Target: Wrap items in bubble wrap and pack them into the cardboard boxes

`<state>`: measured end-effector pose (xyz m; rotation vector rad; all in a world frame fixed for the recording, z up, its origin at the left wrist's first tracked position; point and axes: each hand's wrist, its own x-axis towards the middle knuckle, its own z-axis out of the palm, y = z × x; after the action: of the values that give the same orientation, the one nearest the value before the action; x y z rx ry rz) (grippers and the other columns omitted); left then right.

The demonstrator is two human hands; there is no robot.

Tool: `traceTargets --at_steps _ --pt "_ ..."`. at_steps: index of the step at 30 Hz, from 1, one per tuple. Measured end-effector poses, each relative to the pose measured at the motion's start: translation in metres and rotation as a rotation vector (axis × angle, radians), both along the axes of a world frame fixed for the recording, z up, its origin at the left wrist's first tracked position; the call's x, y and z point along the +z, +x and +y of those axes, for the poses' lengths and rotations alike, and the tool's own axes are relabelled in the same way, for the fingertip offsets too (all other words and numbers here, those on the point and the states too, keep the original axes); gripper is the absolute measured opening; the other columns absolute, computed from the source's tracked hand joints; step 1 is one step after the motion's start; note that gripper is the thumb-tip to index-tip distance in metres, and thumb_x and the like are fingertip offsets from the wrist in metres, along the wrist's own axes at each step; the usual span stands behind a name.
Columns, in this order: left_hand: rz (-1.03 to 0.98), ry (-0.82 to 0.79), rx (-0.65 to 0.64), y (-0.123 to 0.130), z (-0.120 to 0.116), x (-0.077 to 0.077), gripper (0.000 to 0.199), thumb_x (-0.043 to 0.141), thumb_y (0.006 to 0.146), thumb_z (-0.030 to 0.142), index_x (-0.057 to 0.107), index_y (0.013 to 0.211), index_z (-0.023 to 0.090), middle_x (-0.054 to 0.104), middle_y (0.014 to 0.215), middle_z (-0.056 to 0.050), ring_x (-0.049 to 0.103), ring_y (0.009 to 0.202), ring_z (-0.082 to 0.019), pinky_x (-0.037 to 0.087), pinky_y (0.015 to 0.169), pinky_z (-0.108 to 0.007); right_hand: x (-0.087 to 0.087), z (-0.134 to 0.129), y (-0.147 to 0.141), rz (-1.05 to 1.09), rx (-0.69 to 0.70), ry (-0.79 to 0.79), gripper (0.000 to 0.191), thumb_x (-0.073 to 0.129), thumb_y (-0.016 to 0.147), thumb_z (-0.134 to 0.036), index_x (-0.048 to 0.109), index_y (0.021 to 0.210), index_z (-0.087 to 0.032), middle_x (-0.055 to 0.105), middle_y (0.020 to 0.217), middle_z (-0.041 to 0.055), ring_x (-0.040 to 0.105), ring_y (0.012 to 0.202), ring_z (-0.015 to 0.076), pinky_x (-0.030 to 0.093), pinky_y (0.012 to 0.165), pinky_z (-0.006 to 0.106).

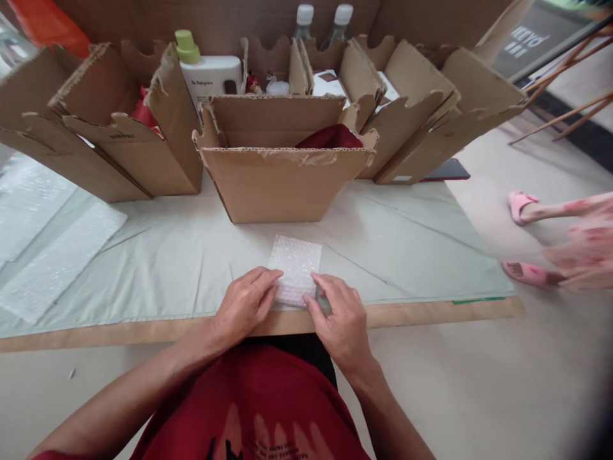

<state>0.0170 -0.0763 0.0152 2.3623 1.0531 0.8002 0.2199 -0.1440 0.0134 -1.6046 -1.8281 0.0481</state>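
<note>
A small folded piece of bubble wrap (295, 259) lies on the pale green cloth (182, 255), close to the table's front edge. Its near end looks thicker, as if rolled or layered. My left hand (248, 300) closes on its left side, with thumb and forefinger at the edge. On the right side, my right hand (339, 313) grips the same wrap between thumb and fingers. Whether anything is inside the wrap cannot be made out.
An open cardboard box (282, 185) with dark red material stands just beyond the wrap. Several cardboard bins (177, 147) line the back. Flat bubble wrap sheets (62, 255) lie at left. A person's legs in pink slippers (529, 273) are at right.
</note>
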Motion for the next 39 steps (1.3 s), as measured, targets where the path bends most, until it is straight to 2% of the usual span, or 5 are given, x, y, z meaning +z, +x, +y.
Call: traceTargets --at_steps 7,14,22,31,39 --pt "0.103 0.185 0.057 0.005 0.008 -0.009 0.022 0.052 0.098 0.017 0.065 0.117 0.017 0.070 0.115 -0.013 0.069 0.100 -0.025 0.060 0.083 -0.039 0.005 -0.003 -0.002 -0.152 0.146 -0.072 0.019 0.060 0.097 -0.020 0.067 0.114 -0.022 0.073 0.113 0.0086 0.063 0.105 0.0273 0.044 0.089 0.044" --pt "0.069 0.079 -0.147 -0.017 -0.001 0.008 0.026 0.056 0.097 0.015 0.062 0.122 0.016 0.073 0.106 -0.011 0.065 0.102 -0.025 0.054 0.088 -0.042 0.007 0.003 0.010 0.108 0.230 -0.189 0.019 0.054 0.102 -0.021 0.066 0.117 -0.021 0.077 0.103 0.0042 0.069 0.092 0.0206 0.048 0.085 0.039" --pt "0.200 0.085 0.089 -0.002 0.023 -0.001 0.029 0.055 0.097 0.027 0.067 0.120 0.014 0.069 0.104 -0.014 0.064 0.093 -0.028 0.055 0.082 -0.045 0.001 0.011 0.009 -0.119 0.158 -0.027 0.023 0.057 0.102 -0.026 0.066 0.122 -0.020 0.071 0.121 0.0111 0.064 0.110 0.0279 0.045 0.092 0.044" --pt "-0.608 -0.854 0.230 -0.008 -0.028 0.004 0.063 0.066 0.092 0.040 0.041 0.146 0.018 0.066 0.128 -0.016 0.069 0.113 -0.026 0.060 0.091 -0.041 0.002 0.019 -0.004 0.286 0.165 -0.116 0.018 0.057 0.103 -0.027 0.069 0.116 -0.022 0.077 0.105 0.0054 0.071 0.095 0.0215 0.053 0.085 0.038" --pt "-0.659 -0.999 0.101 -0.004 -0.021 0.022 0.029 0.076 0.081 0.041 0.066 0.097 0.019 0.064 0.084 -0.001 0.058 0.077 -0.015 0.050 0.070 -0.026 0.014 0.006 0.007 0.619 0.279 -0.419 0.044 0.064 0.094 -0.036 0.062 0.137 -0.024 0.068 0.131 0.0115 0.068 0.117 0.0267 0.059 0.094 0.041"
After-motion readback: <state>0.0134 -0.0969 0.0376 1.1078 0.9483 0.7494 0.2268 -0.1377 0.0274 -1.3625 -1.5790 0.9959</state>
